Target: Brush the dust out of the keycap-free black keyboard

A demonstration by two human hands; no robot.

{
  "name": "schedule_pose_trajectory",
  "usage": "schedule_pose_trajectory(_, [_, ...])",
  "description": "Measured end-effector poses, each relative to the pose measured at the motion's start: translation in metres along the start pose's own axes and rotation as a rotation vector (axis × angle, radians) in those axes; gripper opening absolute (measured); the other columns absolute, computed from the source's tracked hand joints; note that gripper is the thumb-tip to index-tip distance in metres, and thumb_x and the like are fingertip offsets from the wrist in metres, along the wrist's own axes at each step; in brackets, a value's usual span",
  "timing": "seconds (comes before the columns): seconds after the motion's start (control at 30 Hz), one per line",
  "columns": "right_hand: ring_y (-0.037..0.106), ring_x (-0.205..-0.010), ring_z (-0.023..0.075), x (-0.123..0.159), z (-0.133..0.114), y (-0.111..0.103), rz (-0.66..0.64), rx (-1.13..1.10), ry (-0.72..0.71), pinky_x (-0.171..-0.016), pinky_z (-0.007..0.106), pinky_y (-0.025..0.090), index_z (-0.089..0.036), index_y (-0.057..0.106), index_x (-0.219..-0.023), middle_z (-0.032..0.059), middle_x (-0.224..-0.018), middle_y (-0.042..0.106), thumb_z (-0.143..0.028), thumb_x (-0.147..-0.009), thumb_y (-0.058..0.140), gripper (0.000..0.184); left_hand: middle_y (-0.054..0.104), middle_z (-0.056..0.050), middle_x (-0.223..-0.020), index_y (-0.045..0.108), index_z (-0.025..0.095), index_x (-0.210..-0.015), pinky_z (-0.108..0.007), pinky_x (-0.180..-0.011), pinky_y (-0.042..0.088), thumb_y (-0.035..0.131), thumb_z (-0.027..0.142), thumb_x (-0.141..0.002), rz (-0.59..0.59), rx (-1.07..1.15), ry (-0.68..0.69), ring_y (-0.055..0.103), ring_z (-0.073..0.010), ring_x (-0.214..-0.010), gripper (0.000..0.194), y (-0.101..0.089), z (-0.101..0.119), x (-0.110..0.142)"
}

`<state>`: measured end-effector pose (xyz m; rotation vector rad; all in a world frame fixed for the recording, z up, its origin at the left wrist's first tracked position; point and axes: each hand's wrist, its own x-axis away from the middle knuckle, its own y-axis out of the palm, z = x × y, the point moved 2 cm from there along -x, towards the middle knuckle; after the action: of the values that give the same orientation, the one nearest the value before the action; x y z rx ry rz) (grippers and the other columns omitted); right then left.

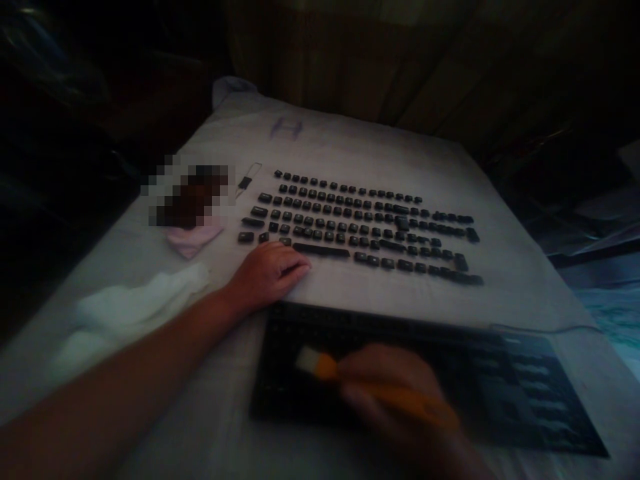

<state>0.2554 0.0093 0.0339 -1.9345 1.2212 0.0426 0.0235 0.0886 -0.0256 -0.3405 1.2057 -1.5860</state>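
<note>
right hand [390, 373]: fingers closed round orange brush [400, 399] over keyboard [295, 400]; likely light, stiff-handled, soft-bristled, best held mid-handle. left hand [273, 272]: fingers curled, grip can't be told.

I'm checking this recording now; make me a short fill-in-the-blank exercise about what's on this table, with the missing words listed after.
1. The right hand grips a brush whose handle is coloured ______.
2. Compared with the rows of loose keycaps, the keyboard lies ______ to the person.
3. The longest loose keycap, close to the left hand, is the ______.
4. The mark at the sheet's far end resembles the letter ______.

Missing words: orange; closer; space bar; H.
</note>
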Motion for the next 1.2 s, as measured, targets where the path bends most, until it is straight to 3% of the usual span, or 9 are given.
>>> schedule_pose_trajectory(0.93, [0.074,-0.053,0.0124,0.002,0.003,0.02,0.035,-0.045,0.003,-0.055,0.018,0.061,-0.02,0.073,-0.082,0.0002,-0.067,0.079,-0.047,-0.104,0.052,0.04,0.078,-0.006,-0.085,0.075,0.018,-0.094,-0.036,-0.074,0.047,0.051,0.034,-0.098,0.013,-0.025,0.016,0.066,-0.0206,-0.08,0.029,0.002,0.0,0.001])
schedule_pose_trajectory(1.2, [0.075,-0.057,0.0113,0.001,0.002,0.019,0.0,-0.149,-0.016,-0.06,0.017,0.061,-0.02,0.072,-0.086,-0.0005,-0.071,0.08,-0.045,-0.104,0.054,0.036,0.077,-0.005,-0.084,0.075,0.019,-0.094,-0.035,-0.074,0.046,0.053,0.033,-0.097,0.0,-0.019,0.007,0.066,-0.0203,-0.08,0.026,0.002,0.001,0.0])
